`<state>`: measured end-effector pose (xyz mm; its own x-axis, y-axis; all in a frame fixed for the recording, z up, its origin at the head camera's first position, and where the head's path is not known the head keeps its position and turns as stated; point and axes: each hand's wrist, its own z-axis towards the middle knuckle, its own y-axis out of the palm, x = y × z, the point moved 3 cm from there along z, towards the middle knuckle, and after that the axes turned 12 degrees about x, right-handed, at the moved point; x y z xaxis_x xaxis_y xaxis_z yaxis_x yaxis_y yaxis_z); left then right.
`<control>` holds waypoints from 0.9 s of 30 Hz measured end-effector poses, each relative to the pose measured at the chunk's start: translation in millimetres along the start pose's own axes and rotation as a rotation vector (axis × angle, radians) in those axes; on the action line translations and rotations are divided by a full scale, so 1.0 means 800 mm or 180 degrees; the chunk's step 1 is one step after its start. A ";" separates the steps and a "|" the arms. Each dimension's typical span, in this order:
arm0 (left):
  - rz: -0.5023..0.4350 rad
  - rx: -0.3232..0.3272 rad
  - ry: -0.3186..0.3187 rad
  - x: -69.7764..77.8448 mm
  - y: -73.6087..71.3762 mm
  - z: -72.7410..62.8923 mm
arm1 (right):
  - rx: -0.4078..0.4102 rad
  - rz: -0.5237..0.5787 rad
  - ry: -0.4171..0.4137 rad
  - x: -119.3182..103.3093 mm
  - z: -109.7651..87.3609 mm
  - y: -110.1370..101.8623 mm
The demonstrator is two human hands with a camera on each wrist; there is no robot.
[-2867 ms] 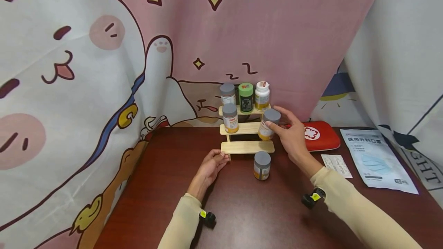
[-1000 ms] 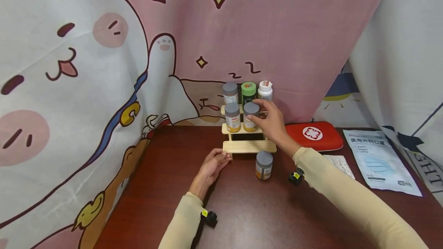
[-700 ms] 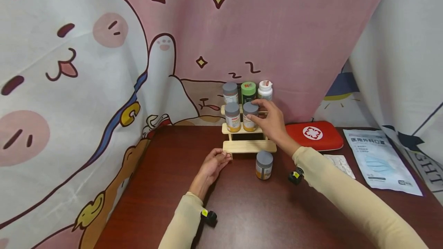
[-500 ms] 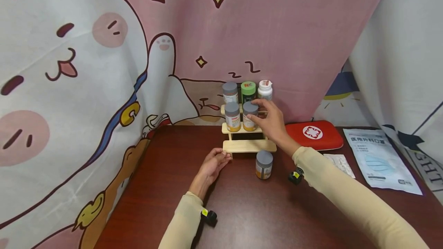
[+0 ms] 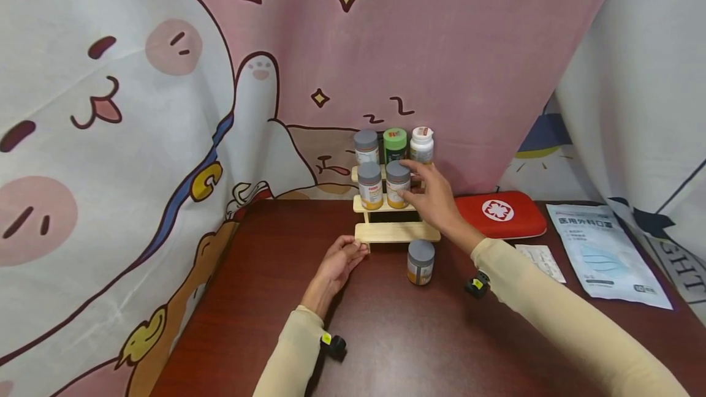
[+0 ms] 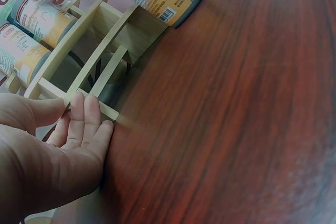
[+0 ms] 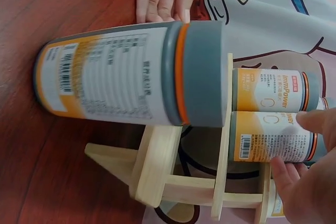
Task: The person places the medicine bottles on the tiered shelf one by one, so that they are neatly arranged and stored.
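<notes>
A wooden three-tier shelf (image 5: 397, 233) stands on the table. My left hand (image 5: 337, 264) pinches the left end of its lowest tier between thumb and fingers. On the middle tier two grey-lidded supplement bottles stand upright side by side. Around the right one, a bottle (image 5: 398, 185) with a white and orange label, my right hand (image 5: 436, 196) spreads its thumb and fingers loosely, fingertips at its side. The left bottle (image 5: 370, 187) stands close beside it. Another grey-lidded bottle (image 5: 421, 262) stands on the table in front of the shelf, large in the right wrist view.
The top tier carries a grey-lidded bottle (image 5: 366, 147), a green-lidded bottle (image 5: 395, 146) and a white bottle (image 5: 421, 144). To the right lie a red first-aid pouch (image 5: 499, 215), a blister pack (image 5: 539, 263) and a mask packet (image 5: 608, 256). A printed curtain (image 5: 469, 48) hangs behind.
My right hand has brought the bottle left onto the middle tier, beside the other. Its thumb has since slid back and the grip has loosened. My left hand stays on the shelf.
</notes>
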<state>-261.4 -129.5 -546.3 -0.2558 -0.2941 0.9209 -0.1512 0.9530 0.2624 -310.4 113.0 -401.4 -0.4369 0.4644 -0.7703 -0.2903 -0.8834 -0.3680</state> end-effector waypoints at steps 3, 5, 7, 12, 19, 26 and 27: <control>-0.0004 -0.0023 0.0010 0.001 0.001 0.000 | -0.0073 -0.0002 0.0029 0.003 -0.004 -0.007; -0.0005 -0.0033 0.0003 0.002 0.002 0.000 | -0.0091 -0.0038 0.0037 0.005 -0.009 -0.014; -0.0007 -0.0045 0.0007 0.002 0.002 0.000 | -0.0090 -0.0098 0.0031 0.006 -0.013 -0.021; 0.0004 -0.0066 0.0005 0.002 0.002 0.001 | -0.0138 -0.0154 0.0021 0.011 -0.027 -0.039; 0.0008 -0.0050 -0.0006 0.003 0.001 0.001 | -0.0342 -0.0305 0.0135 0.023 -0.051 -0.055; 0.0015 -0.0054 -0.0019 0.002 0.000 0.000 | -0.0540 -0.0306 0.0159 0.025 -0.076 -0.062; 0.0010 -0.0063 -0.0014 0.001 0.000 0.000 | -0.0581 -0.0301 0.0157 0.025 -0.079 -0.062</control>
<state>-261.8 -129.6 -545.3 -0.2606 -0.2913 0.9204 -0.1315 0.9552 0.2651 -250.7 162.5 -431.3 -0.3717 0.5462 -0.7507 -0.1671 -0.8348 -0.5246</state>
